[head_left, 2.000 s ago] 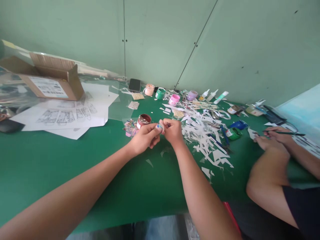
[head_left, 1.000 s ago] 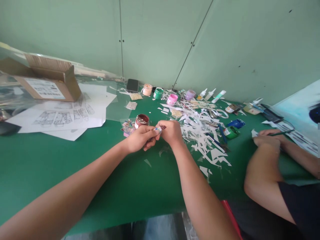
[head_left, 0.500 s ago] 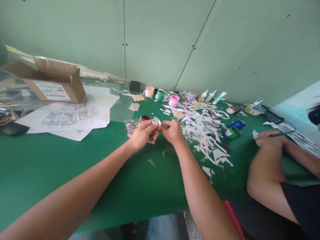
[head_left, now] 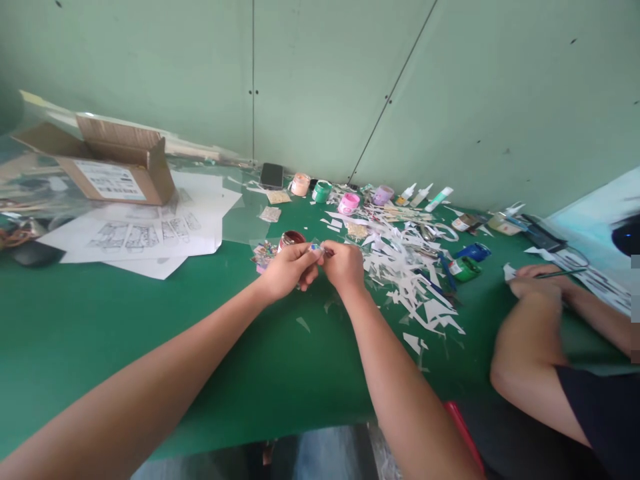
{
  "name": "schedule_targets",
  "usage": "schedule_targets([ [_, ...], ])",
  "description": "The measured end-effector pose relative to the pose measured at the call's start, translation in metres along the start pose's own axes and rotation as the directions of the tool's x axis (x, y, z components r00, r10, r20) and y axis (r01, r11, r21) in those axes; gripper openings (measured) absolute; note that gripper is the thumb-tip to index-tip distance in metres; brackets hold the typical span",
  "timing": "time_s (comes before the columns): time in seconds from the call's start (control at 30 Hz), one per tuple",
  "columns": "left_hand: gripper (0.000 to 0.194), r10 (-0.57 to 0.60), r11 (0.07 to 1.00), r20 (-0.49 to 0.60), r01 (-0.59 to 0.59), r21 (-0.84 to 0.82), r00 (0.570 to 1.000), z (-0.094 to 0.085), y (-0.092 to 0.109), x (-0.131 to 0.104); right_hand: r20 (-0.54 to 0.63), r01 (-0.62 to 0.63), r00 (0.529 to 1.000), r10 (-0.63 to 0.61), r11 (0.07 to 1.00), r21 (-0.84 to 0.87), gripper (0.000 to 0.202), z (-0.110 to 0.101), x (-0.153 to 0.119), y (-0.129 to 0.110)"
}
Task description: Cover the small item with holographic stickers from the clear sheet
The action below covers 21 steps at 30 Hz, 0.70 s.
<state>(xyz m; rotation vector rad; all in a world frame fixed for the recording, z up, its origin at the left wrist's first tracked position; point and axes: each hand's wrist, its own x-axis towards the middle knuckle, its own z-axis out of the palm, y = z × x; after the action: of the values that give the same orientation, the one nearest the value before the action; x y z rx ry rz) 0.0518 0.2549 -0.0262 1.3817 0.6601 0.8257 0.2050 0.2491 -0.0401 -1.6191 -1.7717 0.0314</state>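
Observation:
Over the green table [head_left: 240, 387], my left hand [head_left: 287, 270] is closed with thumb and fingers on a small pale piece with blue spots [head_left: 316, 247]. Its kind is too small to make out. My right hand [head_left: 344, 265] meets it from the right, fingertips pinched at the same piece's edge; whether they grip it or something finer is hidden. Just behind my left hand stands an open jar with a dark red inside [head_left: 291, 239]. Beside that jar lies a clear packet of colourful bits [head_left: 263, 256], partly covered by my hand.
White paper scraps [head_left: 415, 293] spread to the right, near a green paint jar [head_left: 465, 268] and a blue one [head_left: 475, 251]. A pink jar [head_left: 349, 203] stands behind. Printed sheets [head_left: 145, 240] and a cardboard box [head_left: 117, 167] are left. A co-worker's arm [head_left: 530, 333] rests at right.
The small pale piece is turned slightly and sits lower between my fingertips. My right hand has shifted a little towards my left hand. The whole view has moved slightly.

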Motion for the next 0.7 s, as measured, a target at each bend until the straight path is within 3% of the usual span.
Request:
schedule_targets([
  [0.2,0.031,-0.04,0.998,0.125,0.034,0.05,0.991,0.0,0.002,-0.003,0.063,0.039,0.997,-0.046,0.994,0.105,0.026,-0.001,-0.001,0.003],
  [0.3,0.03,-0.12,0.984,0.3,0.073,0.162,0.946,0.005,-0.003,-0.008,0.122,0.05,0.99,-0.072,0.983,0.177,0.034,0.005,0.001,0.007],
  [0.37,0.03,-0.147,0.974,0.358,0.073,0.213,0.922,0.008,-0.007,-0.009,0.059,0.023,0.998,-0.038,0.974,0.226,0.037,0.009,0.003,0.009],
  [0.53,0.032,-0.103,0.981,0.265,0.055,0.184,0.959,0.008,-0.008,-0.007,-0.195,-0.031,0.975,0.106,0.936,0.35,0.04,0.007,0.006,0.013],
  [0.7,0.03,-0.052,0.996,0.187,0.038,0.076,0.981,0.007,-0.005,-0.005,-0.199,-0.004,0.976,0.089,0.921,0.391,0.043,0.004,0.003,0.009],
])
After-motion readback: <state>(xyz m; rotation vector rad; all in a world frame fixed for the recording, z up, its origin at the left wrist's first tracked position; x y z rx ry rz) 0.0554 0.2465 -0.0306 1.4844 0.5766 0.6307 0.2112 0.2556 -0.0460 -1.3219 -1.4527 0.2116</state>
